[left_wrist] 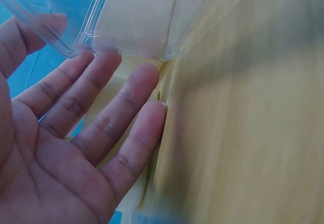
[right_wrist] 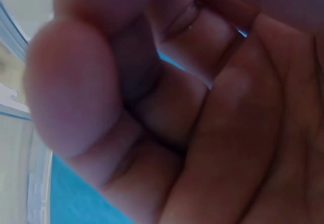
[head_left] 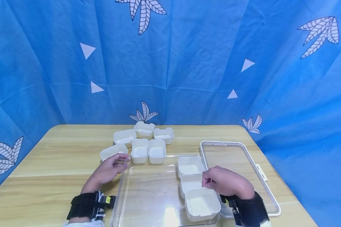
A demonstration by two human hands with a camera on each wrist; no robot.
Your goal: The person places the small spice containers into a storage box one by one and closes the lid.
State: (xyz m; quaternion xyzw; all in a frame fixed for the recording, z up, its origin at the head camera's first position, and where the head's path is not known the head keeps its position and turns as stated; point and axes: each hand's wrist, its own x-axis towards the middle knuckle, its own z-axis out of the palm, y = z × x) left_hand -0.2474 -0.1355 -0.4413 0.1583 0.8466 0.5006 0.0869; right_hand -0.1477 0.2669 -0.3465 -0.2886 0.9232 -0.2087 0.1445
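On the left of the desk (head_left: 59, 151), one cream container (head_left: 114, 151) sits at a slant, just beside the person's left hand (head_left: 110, 170). That hand reaches to the far left corner of a clear box (head_left: 147, 186); its fingers are loosely spread and nearly straight, tips against the plastic rather than curled round it. A black wrist strap (head_left: 83, 206) sits below the hand.

Behind the box, a slanted tub (head_left: 125, 136) comes next, then a pair standing side by side, the left tub (head_left: 140, 150) and the right tub (head_left: 157, 151). Farther back are a notched tub (head_left: 144, 130) and another notched one (head_left: 164, 135) to its right.

Along the right side of the clear box run three more tubs: a far tub (head_left: 190, 165), a middle tub (head_left: 188, 182) and a near tub (head_left: 202, 203), which overlaps the middle one from where I stand. The right hand (head_left: 227, 181) has its fingers curled in, thumb and forefinger pinched together on the far rim of the near tub.

Partly beneath that arm lies a white-framed clear panel (head_left: 236, 154) with a latch (head_left: 262, 172) on its right edge. A blue curtain (head_left: 204, 44) with white leaves and triangles hangs behind.
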